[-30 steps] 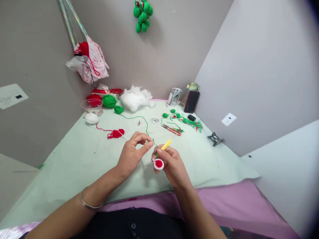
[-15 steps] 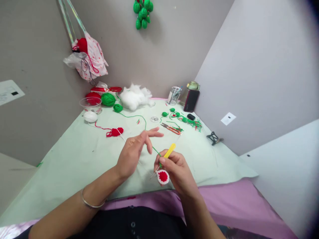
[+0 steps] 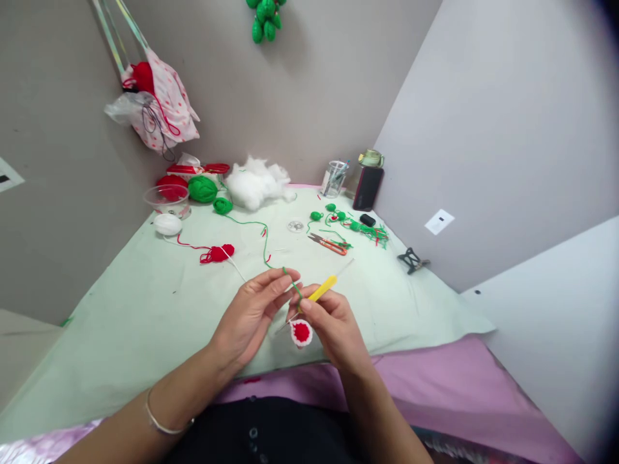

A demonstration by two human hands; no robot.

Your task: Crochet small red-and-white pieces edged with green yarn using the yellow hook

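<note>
My right hand (image 3: 333,322) is closed on a crochet hook with a yellow handle (image 3: 323,289), its thin metal end pointing away from me. A small round crochet piece (image 3: 302,332), red with a white edge, hangs just below those fingers. My left hand (image 3: 251,309) is beside it, fingers curled, with green yarn (image 3: 293,283) running over its fingertips to the right hand's pinch. That yarn leads back to a small green ball (image 3: 222,205). White yarn comes from a white ball (image 3: 167,224) toward the left hand.
Orange-handled snips (image 3: 329,244) and small green crochet pieces (image 3: 354,226) lie beyond my hands. Red yarn (image 3: 218,253) is at left. White stuffing (image 3: 256,183), a clear cup (image 3: 334,180) and a phone (image 3: 368,189) are at the back; a black stand (image 3: 412,260) is at right.
My left hand has come down to my right hand, its spread fingers now curled at the green yarn. The whole view has shifted slightly.
</note>
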